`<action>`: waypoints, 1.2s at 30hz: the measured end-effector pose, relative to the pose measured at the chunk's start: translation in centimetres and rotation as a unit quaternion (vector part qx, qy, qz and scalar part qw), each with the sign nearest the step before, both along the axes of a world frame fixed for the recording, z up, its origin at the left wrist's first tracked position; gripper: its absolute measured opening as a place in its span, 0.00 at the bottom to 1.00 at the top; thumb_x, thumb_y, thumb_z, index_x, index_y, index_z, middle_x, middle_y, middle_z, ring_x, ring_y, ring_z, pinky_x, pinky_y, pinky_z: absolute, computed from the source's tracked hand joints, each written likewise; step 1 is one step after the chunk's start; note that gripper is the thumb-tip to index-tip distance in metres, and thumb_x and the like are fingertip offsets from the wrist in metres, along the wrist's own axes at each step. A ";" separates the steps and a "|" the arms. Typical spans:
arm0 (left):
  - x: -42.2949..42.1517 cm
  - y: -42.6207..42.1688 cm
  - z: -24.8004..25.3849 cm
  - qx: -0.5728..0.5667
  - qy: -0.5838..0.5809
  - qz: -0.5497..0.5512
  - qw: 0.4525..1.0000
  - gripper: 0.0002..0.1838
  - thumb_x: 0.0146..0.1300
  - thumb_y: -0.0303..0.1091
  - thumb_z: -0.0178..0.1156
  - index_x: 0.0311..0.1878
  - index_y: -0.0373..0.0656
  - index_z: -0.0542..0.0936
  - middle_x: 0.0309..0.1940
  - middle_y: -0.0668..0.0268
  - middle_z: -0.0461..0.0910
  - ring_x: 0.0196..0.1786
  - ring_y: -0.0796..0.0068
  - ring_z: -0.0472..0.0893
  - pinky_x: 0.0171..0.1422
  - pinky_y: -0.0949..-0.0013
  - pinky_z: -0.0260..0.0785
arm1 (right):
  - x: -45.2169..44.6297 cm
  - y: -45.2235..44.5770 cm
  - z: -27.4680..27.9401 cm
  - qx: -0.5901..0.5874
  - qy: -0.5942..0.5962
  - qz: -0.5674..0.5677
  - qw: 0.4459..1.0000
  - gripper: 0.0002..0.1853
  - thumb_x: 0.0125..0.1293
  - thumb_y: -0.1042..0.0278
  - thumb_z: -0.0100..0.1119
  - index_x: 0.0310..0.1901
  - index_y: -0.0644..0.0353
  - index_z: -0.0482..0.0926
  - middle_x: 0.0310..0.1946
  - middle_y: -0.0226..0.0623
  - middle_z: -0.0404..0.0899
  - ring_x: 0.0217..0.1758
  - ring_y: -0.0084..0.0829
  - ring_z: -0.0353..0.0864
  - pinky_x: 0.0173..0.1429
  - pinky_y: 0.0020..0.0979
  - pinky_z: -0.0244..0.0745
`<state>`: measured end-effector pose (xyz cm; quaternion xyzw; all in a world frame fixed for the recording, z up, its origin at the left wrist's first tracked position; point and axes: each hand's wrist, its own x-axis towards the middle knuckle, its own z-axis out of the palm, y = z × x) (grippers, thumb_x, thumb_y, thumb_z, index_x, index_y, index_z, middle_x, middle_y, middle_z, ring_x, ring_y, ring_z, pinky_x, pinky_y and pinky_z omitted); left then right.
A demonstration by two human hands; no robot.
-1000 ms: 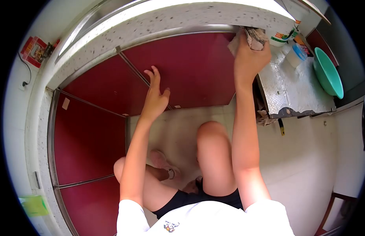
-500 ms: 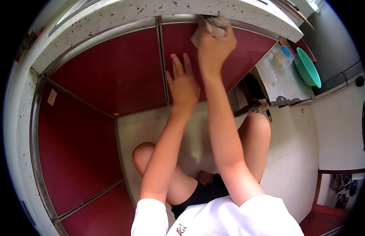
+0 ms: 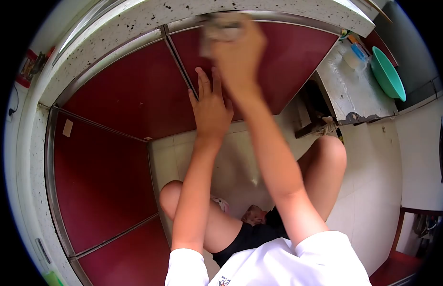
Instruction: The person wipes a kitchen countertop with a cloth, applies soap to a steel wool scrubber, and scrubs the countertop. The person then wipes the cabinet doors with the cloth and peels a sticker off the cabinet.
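Observation:
My right hand (image 3: 240, 55) is closed round a crumpled greyish cloth (image 3: 220, 29) at the top edge of a dark red cabinet door (image 3: 293, 62). Motion smears the hand and the cloth. The cloth lies against the metal strip (image 3: 283, 19) just under the speckled countertop. Lower down and to the left, my left hand (image 3: 212, 109) rests with its fingers stretched out on the red panels, over the metal-edged seam (image 3: 178, 59) between two doors. Nothing is in that hand.
A low metal-topped stand (image 3: 350, 90) at the right bears a plastic container (image 3: 355, 59) and a green basin (image 3: 388, 74). More red doors (image 3: 102, 181) run down the left side. The speckled countertop (image 3: 135, 24) overhangs above. Tiled floor (image 3: 369, 190) lies below.
My right hand has moved left along the door's top edge with the cloth. My left hand still lies on the panels, now over the seam. The whole view has shifted slightly.

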<state>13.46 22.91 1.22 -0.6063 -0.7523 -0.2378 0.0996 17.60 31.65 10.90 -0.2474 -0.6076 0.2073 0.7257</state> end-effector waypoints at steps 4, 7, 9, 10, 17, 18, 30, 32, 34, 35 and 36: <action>-0.2 -0.3 1.0 -0.007 -0.079 -0.023 0.997 0.31 0.61 0.29 0.54 0.69 0.37 0.64 0.74 0.40 0.45 0.72 0.46 0.61 0.71 0.46 0.58 | 9.2 4.0 0.3 -0.061 0.105 -0.033 0.992 0.06 0.56 0.75 0.62 0.35 0.67 0.79 0.31 0.34 0.82 0.32 0.24 0.79 0.38 0.27 0.76; -0.6 -0.6 1.3 -0.007 -0.099 -0.039 0.994 0.27 0.62 0.28 0.53 0.66 0.38 0.70 0.74 0.40 0.45 0.66 0.42 0.68 0.69 0.52 0.62 | 8.7 3.7 0.9 -0.048 0.119 -0.077 0.989 0.06 0.58 0.75 0.62 0.35 0.67 0.78 0.30 0.34 0.82 0.31 0.24 0.79 0.38 0.26 0.75; -1.0 -0.6 0.7 -0.015 -0.126 -0.067 0.990 0.25 0.61 0.28 0.53 0.63 0.35 0.71 0.74 0.39 0.43 0.73 0.48 0.59 0.69 0.49 0.61 | 5.5 1.7 1.2 -0.084 0.111 -0.027 0.990 0.05 0.55 0.80 0.62 0.34 0.68 0.77 0.30 0.34 0.80 0.30 0.26 0.78 0.38 0.27 0.75; -1.3 -0.5 0.5 -0.014 -0.123 -0.071 0.990 0.25 0.61 0.28 0.53 0.63 0.35 0.71 0.74 0.39 0.43 0.73 0.48 0.59 0.69 0.49 0.61 | 3.2 1.9 0.3 -0.064 0.131 -0.034 0.989 0.07 0.52 0.82 0.61 0.34 0.67 0.77 0.30 0.35 0.79 0.31 0.27 0.78 0.38 0.28 0.75; -1.5 -0.8 -0.8 0.046 -0.129 -0.111 0.984 0.24 0.65 0.32 0.54 0.65 0.44 0.69 0.67 0.46 0.63 0.69 0.49 0.64 0.71 0.55 0.56 | -4.5 -2.4 -0.2 -0.048 0.064 0.042 0.996 0.12 0.45 0.82 0.66 0.32 0.63 0.74 0.33 0.43 0.77 0.38 0.46 0.79 0.44 0.40 0.74; -1.0 -0.9 -0.9 0.063 -0.067 -0.086 0.992 0.26 0.66 0.32 0.53 0.68 0.46 0.67 0.66 0.47 0.64 0.67 0.50 0.64 0.70 0.55 0.57 | -5.2 -3.5 0.0 -0.066 0.037 0.050 0.996 0.12 0.47 0.81 0.65 0.34 0.64 0.75 0.32 0.44 0.78 0.38 0.44 0.80 0.44 0.37 0.74; 1.5 0.1 2.5 -0.041 -0.180 0.002 0.983 0.21 0.67 0.29 0.52 0.64 0.45 0.73 0.77 0.51 0.40 0.71 0.46 0.62 0.63 0.58 0.69 | 15.7 6.1 -1.9 -0.106 0.383 0.051 0.916 0.13 0.66 0.75 0.52 0.52 0.64 0.75 0.48 0.38 0.79 0.46 0.26 0.81 0.51 0.27 0.78; 1.6 0.4 2.4 -0.037 -0.182 0.005 0.983 0.21 0.67 0.29 0.52 0.63 0.45 0.74 0.77 0.52 0.40 0.72 0.47 0.61 0.63 0.59 0.70 | 17.4 6.9 -1.3 -0.088 0.371 0.036 0.924 0.13 0.66 0.75 0.53 0.51 0.65 0.75 0.47 0.37 0.79 0.47 0.27 0.81 0.52 0.28 0.78; 1.6 0.3 1.9 -0.041 -0.180 0.010 0.983 0.21 0.67 0.28 0.52 0.63 0.45 0.74 0.77 0.53 0.40 0.72 0.48 0.60 0.62 0.59 0.71 | 17.7 7.1 -0.5 -0.111 0.357 0.024 0.927 0.12 0.66 0.73 0.56 0.50 0.65 0.75 0.46 0.37 0.79 0.47 0.27 0.81 0.50 0.27 0.77; 1.6 0.4 1.7 -0.033 -0.170 0.007 0.985 0.21 0.67 0.28 0.52 0.63 0.45 0.74 0.77 0.53 0.40 0.72 0.48 0.61 0.61 0.60 0.71 | 17.2 7.2 -0.4 -0.111 0.358 0.024 0.927 0.12 0.66 0.73 0.56 0.50 0.65 0.75 0.46 0.37 0.79 0.47 0.27 0.81 0.50 0.27 0.77; 1.2 0.3 1.5 -0.023 -0.161 0.008 0.987 0.21 0.67 0.28 0.52 0.63 0.45 0.74 0.77 0.53 0.40 0.72 0.48 0.61 0.60 0.60 0.72 | 16.1 7.4 -0.3 -0.086 0.331 0.002 0.940 0.13 0.65 0.72 0.57 0.50 0.66 0.75 0.46 0.36 0.79 0.46 0.26 0.80 0.49 0.27 0.77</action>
